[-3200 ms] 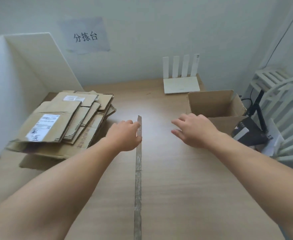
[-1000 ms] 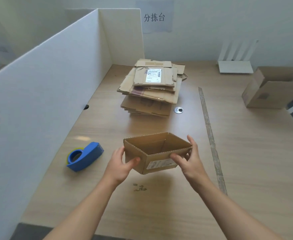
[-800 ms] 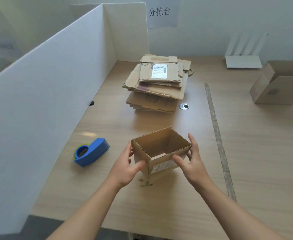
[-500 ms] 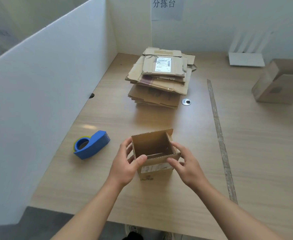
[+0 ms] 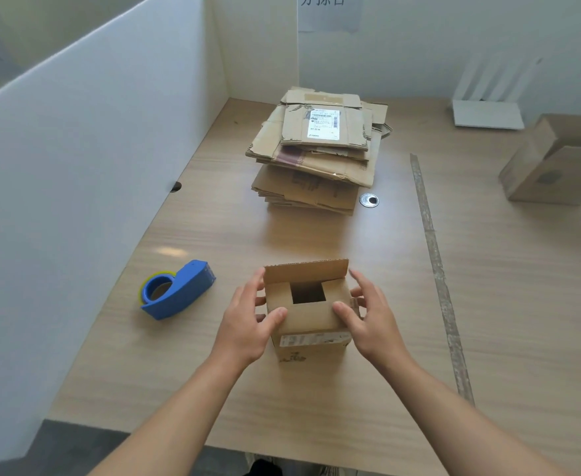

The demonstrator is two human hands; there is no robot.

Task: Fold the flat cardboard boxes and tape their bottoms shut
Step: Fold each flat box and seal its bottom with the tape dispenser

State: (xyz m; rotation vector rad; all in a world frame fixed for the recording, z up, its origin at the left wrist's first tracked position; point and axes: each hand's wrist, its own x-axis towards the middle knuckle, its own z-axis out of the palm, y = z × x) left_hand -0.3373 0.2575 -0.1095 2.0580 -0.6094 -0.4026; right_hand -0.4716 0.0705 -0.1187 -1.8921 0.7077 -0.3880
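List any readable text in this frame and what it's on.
"分拣台", tops cropped by the frame: paper sign on the wall.
Too small to read: shipping label on the flat-box stack.
Blurred, unreadable: label on the folded box.

Single head-worn wide-angle view, forward and down, close above the desk (image 5: 509,304)
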